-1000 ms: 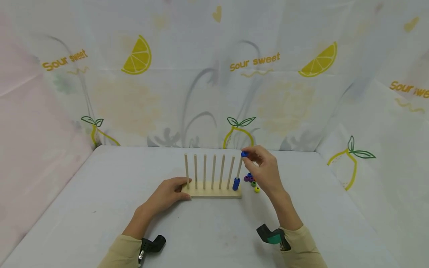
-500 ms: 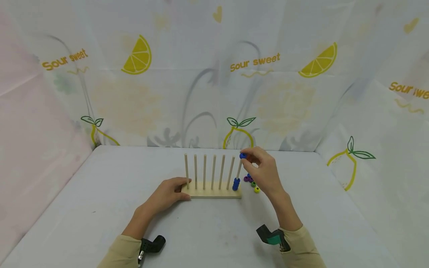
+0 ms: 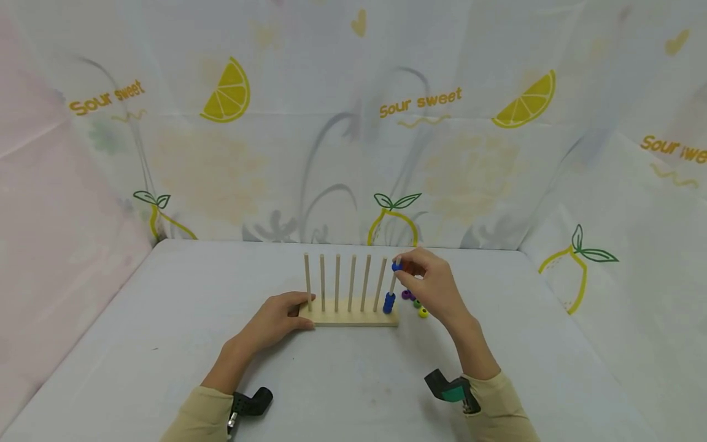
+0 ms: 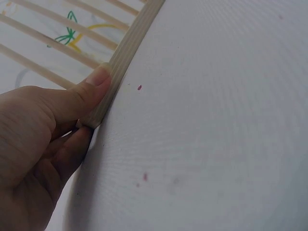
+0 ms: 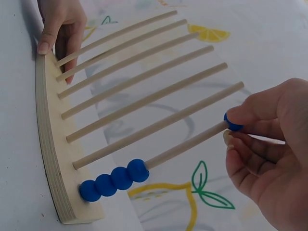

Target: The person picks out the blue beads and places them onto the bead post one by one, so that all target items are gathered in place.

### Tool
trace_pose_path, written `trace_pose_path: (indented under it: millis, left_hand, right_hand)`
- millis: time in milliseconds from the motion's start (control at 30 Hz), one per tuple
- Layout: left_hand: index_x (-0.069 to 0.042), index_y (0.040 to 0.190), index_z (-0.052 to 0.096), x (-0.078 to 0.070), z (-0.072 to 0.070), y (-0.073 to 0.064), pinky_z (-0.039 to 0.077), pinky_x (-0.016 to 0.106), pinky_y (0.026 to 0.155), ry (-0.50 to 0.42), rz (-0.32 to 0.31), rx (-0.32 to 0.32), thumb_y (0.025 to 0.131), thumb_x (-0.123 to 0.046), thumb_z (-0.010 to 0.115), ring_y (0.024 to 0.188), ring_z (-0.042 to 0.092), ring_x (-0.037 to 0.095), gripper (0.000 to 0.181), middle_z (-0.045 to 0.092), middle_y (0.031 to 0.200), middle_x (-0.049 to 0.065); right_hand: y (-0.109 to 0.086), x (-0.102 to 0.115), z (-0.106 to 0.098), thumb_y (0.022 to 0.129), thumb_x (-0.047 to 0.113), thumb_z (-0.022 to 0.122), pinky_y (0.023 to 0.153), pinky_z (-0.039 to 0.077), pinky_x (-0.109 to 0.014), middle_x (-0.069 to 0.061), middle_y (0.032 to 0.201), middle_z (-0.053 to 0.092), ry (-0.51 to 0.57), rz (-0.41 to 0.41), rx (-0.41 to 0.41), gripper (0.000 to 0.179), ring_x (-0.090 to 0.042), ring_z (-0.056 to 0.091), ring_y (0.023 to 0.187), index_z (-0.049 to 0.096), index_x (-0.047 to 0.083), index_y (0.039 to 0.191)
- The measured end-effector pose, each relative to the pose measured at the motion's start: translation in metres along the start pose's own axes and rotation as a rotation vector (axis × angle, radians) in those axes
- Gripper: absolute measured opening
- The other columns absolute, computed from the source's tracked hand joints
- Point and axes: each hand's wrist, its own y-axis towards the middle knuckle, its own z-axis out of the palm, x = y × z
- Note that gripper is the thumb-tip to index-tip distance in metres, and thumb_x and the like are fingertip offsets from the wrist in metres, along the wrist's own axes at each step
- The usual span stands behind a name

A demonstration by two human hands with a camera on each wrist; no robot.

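A wooden peg rack [image 3: 353, 318] with several upright pegs stands on the table. My left hand [image 3: 276, 319] grips its left end, with the thumb [image 4: 98, 77] along the front edge and fingers behind and under. Near the top of the rightmost peg [image 5: 187, 144], my right hand [image 3: 433, 285] pinches a blue bead [image 3: 396, 266] between thumb and fingers. In the head view the peg's tip shows just above that bead. Several blue beads [image 5: 122, 178] are stacked at the foot of the same peg. The other pegs carry no beads.
Loose beads lie right of the rack, partly hidden by the right hand: purple [image 3: 406, 294], green [image 3: 417, 303] and yellow [image 3: 423, 312]. The white table [image 3: 353, 380] meets a lemon-printed cloth backdrop [image 3: 331, 172] behind. Both wrists wear black camera mounts [image 3: 253, 403].
My right hand has moved slightly left and down, bringing the pinched blue bead from the peg's tip to a little below it. The left hand and the rack have stayed put.
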Motion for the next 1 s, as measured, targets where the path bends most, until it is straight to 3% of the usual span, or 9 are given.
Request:
trace_pose_path:
  millis: [333,667,1000]
  left_hand:
    - [-0.015,0.136,0.062,-0.001,0.0,0.0,0.044,0.05,0.11,-0.004,-0.006,0.005,0.082,-0.032,0.08,0.135,0.052,0.031,0.059,0.062,0.139,0.007]
    - [-0.015,0.136,0.062,0.0,-0.001,0.0,0.044,0.05,0.11,-0.004,-0.012,0.004,0.082,-0.031,0.08,0.135,0.052,0.031,0.059,0.062,0.139,0.007]
    - [-0.014,0.136,0.062,0.002,0.001,0.002,0.045,0.05,0.109,-0.002,0.006,0.007,0.082,-0.031,0.08,0.134,0.053,0.031,0.059,0.062,0.138,0.009]
  right_hand:
    - [0.0,-0.006,0.001,0.087,0.004,0.074,0.068,0.052,-0.019,-0.004,0.088,0.067,0.008,0.027,0.056,0.013,-0.016,0.059,0.077,0.071,0.01,0.099]
    - [0.0,-0.011,0.005,0.087,0.005,0.074,0.075,0.055,-0.024,-0.005,0.091,0.069,0.004,0.099,0.118,0.013,-0.016,0.062,0.081,0.072,0.011,0.099]
    - [-0.001,-0.017,0.007,0.087,0.004,0.073,0.071,0.058,-0.027,-0.007,0.095,0.071,0.012,0.137,0.198,0.016,-0.017,0.064,0.084,0.072,0.008,0.102]
